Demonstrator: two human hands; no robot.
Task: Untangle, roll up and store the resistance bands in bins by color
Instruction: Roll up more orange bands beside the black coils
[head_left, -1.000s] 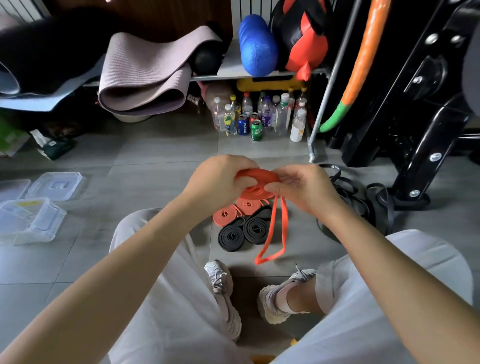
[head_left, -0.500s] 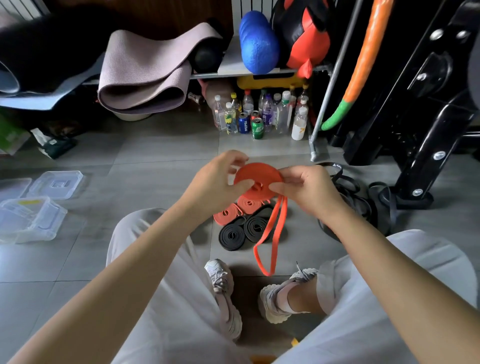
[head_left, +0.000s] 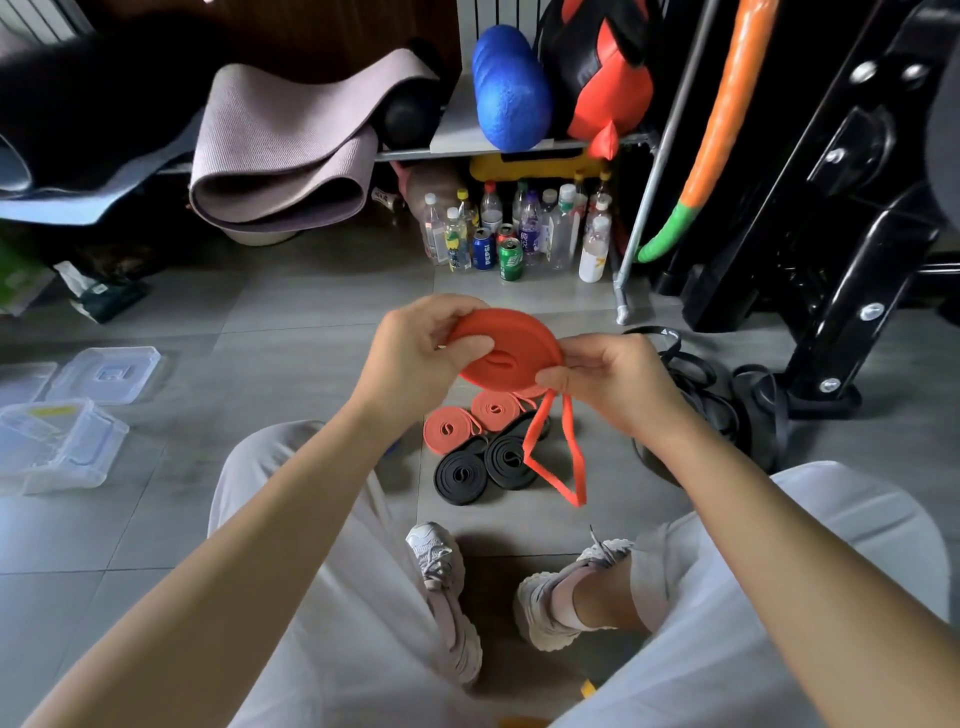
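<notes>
Left hand (head_left: 415, 358): raised at centre, thumb and fingers pinching orange band roll (head_left: 511, 364).
Right hand (head_left: 615, 387): fingers curled, gripping roll's opposite edge.

Below your fingers (head_left: 467, 345), the tiled floor (head_left: 291, 312) is carrying rolled orange bands (head_left: 449, 428) and rolled black bands (head_left: 461, 475); clear bins (head_left: 57, 447) are sitting well to their left.

Pale grey trousers (head_left: 337, 597), chunky off-white sneakers (head_left: 441, 587)

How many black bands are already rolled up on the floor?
2: left black roll and right black roll lie side by side, nearer than the orange rolls; the held orange band may hide more.
</notes>
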